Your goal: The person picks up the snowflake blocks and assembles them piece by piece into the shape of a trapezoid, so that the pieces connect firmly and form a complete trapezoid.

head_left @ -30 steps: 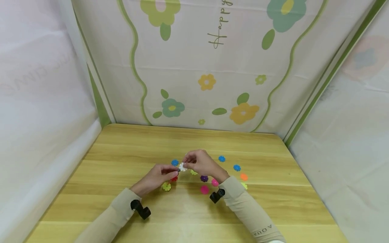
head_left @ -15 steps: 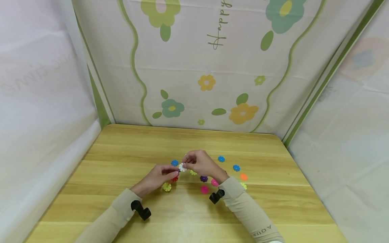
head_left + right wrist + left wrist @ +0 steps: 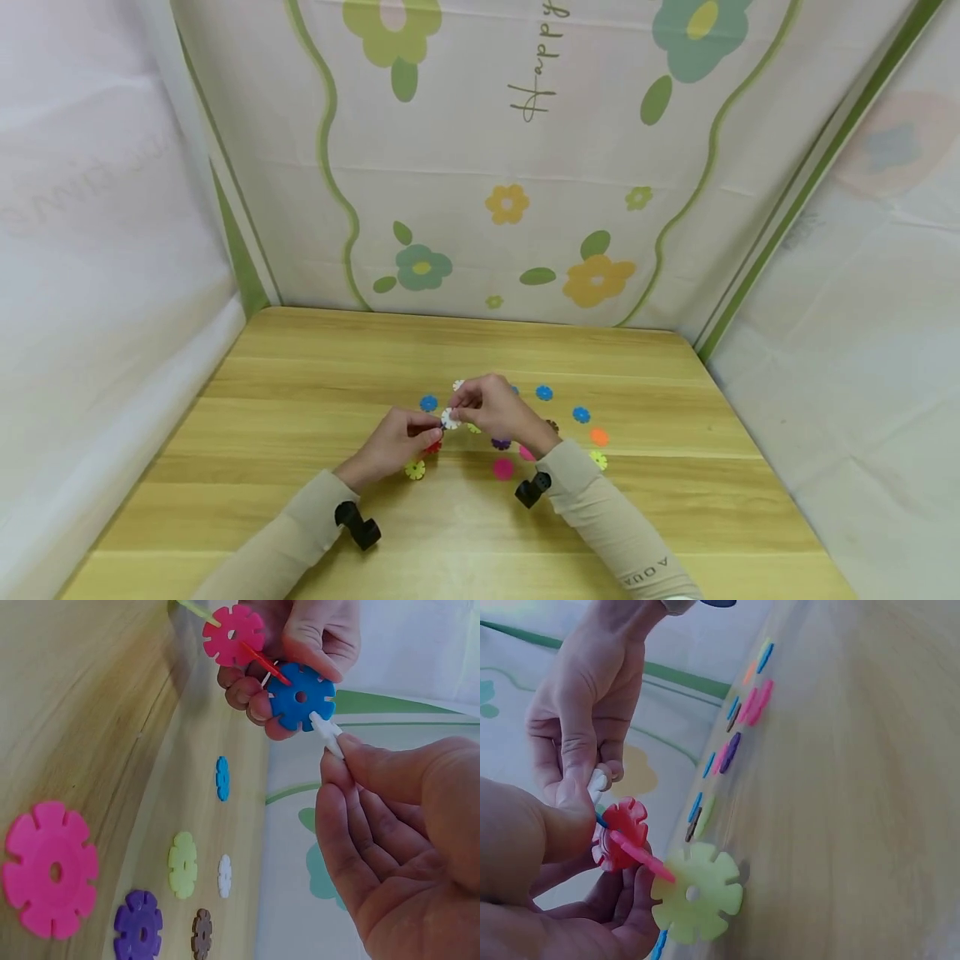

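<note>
My left hand point(image 3: 393, 444) pinches a blue interlocking disc point(image 3: 287, 707), notched around its rim. Linked to it in a chain are a red disc point(image 3: 620, 834), a pink disc point(image 3: 643, 856) and a yellow-green disc point(image 3: 697, 894) that hangs at the far end. Between thumb and fingertips of my right hand point(image 3: 498, 408) is a white interlocking disc point(image 3: 328, 736), edge-on in the right wrist view. Its edge meets the blue disc's rim; how deep it sits in a notch I cannot tell. In the left wrist view, fingers mostly hide the white and blue discs.
Several loose discs lie flat on the wooden table point(image 3: 300, 375): pink point(image 3: 52, 870), purple point(image 3: 139, 926), yellow-green point(image 3: 182, 865), white point(image 3: 225, 876) and brown point(image 3: 201, 934) ones, plus blue ones point(image 3: 581, 414) and an orange one point(image 3: 599, 437). A flower-printed cloth point(image 3: 442, 167) stands behind.
My left wrist has shifted slightly to the right, and the chain's yellow-green end hangs a little lower. Both hands keep their pinches, and the white disc stays against the blue one.
</note>
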Tool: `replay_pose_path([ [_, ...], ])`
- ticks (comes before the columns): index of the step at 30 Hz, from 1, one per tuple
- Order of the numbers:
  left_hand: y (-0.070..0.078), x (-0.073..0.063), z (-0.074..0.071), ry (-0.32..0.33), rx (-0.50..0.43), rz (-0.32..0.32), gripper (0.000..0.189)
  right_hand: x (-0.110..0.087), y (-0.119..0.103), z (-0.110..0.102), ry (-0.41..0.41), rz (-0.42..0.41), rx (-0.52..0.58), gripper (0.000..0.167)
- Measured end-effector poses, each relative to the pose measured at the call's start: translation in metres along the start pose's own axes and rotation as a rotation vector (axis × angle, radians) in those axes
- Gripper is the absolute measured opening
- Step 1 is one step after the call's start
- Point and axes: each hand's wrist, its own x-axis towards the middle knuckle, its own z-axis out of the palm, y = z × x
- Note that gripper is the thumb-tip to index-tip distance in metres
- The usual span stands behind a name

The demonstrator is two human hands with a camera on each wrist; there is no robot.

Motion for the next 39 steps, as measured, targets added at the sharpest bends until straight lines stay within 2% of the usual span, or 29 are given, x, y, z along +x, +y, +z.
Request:
replay_pose_path([
  [9, 0.005, 0.006, 0.011, -0.015, 0.022, 0.024, 0.024, -0.002, -0.001, -0.009, -0.054, -0.016, -0.061, 0.005],
  [16, 0.009, 0.007, 0.010, -0.017, 0.074, 0.033, 0.021, -0.001, -0.001, -0.010, -0.069, -0.003, -0.051, 0.005],
  [19, 0.008, 0.006, 0.007, -0.049, 0.071, -0.001, 0.023, -0.002, 0.002, -0.009, -0.064, -0.005, -0.048, 0.006],
  [23, 0.006, 0.006, 0.004, -0.104, 0.035, -0.081, 0.033, -0.006, 0.006, -0.009, -0.079, -0.015, -0.052, 0.009],
  [27, 0.005, 0.005, 0.004, -0.058, -0.015, -0.132, 0.037, -0.007, 0.007, -0.009, -0.110, -0.044, -0.046, 0.011],
  [31, 0.006, 0.006, 0.006, 0.008, -0.044, -0.129, 0.030, -0.005, 0.007, -0.007, -0.134, -0.067, -0.044, 0.012],
  [35, 0.006, 0.005, 0.007, 0.033, -0.077, -0.120, 0.023, -0.002, 0.007, -0.006, -0.158, -0.081, -0.051, 0.012],
  [39, 0.004, 0.003, 0.008, 0.051, -0.104, -0.148, 0.020, 0.004, 0.010, -0.007, -0.161, -0.077, -0.075, 0.014],
])
